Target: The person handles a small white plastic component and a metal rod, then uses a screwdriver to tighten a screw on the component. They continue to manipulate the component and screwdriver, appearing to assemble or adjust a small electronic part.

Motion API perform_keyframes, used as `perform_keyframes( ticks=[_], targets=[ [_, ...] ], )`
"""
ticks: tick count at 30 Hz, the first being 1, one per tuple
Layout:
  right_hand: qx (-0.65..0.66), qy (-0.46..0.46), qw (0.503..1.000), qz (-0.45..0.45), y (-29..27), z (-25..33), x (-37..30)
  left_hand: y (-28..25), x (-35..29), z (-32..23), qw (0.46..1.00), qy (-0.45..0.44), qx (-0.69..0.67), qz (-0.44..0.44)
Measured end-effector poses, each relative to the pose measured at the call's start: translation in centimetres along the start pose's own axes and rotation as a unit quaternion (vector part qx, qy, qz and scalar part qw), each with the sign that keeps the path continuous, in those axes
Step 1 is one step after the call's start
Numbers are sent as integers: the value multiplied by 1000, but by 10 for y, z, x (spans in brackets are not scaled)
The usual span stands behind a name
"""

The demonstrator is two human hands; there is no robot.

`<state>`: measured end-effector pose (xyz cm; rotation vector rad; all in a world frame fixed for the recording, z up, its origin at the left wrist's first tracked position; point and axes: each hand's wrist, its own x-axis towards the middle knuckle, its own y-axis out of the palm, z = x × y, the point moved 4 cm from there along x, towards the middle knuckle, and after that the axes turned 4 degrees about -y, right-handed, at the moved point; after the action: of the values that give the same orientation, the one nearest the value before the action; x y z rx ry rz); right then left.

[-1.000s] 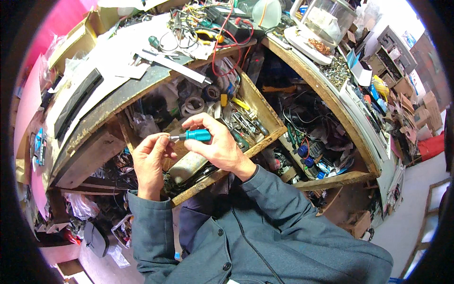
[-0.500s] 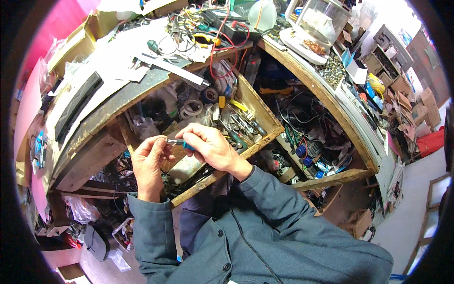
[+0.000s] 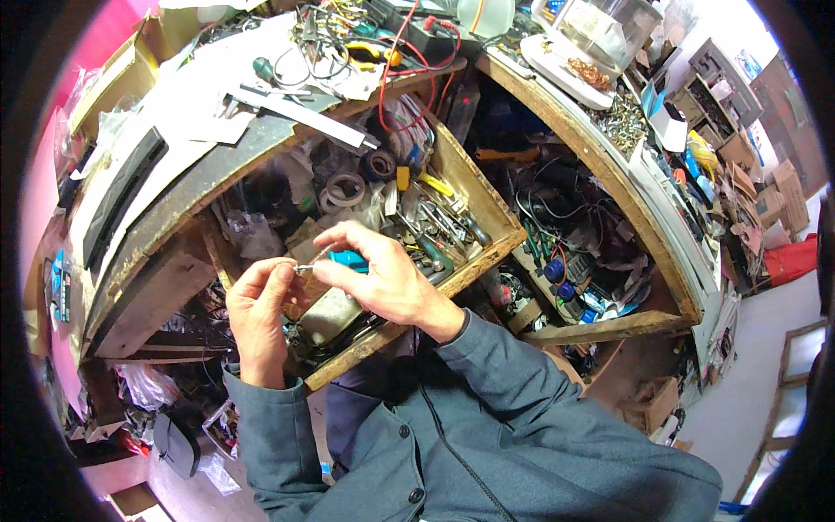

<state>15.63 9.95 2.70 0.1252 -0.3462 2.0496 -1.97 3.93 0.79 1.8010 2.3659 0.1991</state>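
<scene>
Over the open wooden drawer [image 3: 504, 244], my two hands meet at a small tool. My right hand [image 3: 387, 278] is closed around a screwdriver with a short blue handle [image 3: 349, 260], whose metal end points left. With thumb and fingers pinched together, my left hand [image 3: 261, 309] grips a tiny metal piece [image 3: 302, 268] at the tip of the tool; its kind is too small to make out. Below and beyond the hands the drawer holds rolls of tape [image 3: 343, 190], a yellow-handled tool [image 3: 435, 184] and several metal hand tools.
A cluttered workbench [image 3: 209, 174] with paper, cables and pliers [image 3: 370, 52] lies beyond the drawer. Red test leads [image 3: 432, 91] hang over its edge. At right a second open compartment [image 3: 600, 322] holds wires and parts. A glass-sided appliance [image 3: 600, 35] stands at the far right.
Both hands have shifted slightly left and down. My right fingers have opened a little around the blue handle, with the index finger raised. My left hand keeps its pinch.
</scene>
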Motion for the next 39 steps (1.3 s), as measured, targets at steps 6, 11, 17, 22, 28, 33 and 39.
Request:
perform_keyframes(
  ticks=[6, 11, 17, 22, 28, 33, 39],
  targets=[
    [-35, -82, 996, -20, -2, 7, -1, -1, 2, -1, 1000, 1, -6, -10],
    [-45, -106, 993, -13, 1, 12, -3, -6, 2, 4, 999, -4, -23, -25],
    [-109, -106, 988, -9, -4, 23, -9, 1, 4, -1, 1000, 3, 4, -22],
    [-135, -137, 981, -24, 2, 10, -8, -2, 0, 2, 999, -29, 39, 2],
    [-160, -109, 980, 35, 6, 6, -9, 4, 1, -2, 999, 6, 39, 4],
    [-175, -154, 972, -39, -3, 14, -13, 2, 4, 6, 999, -7, 34, 30],
    [-212, -93, 973, -14, 7, 5, -9, 4, 3, 1, 997, 5, 74, 30]
  ],
)
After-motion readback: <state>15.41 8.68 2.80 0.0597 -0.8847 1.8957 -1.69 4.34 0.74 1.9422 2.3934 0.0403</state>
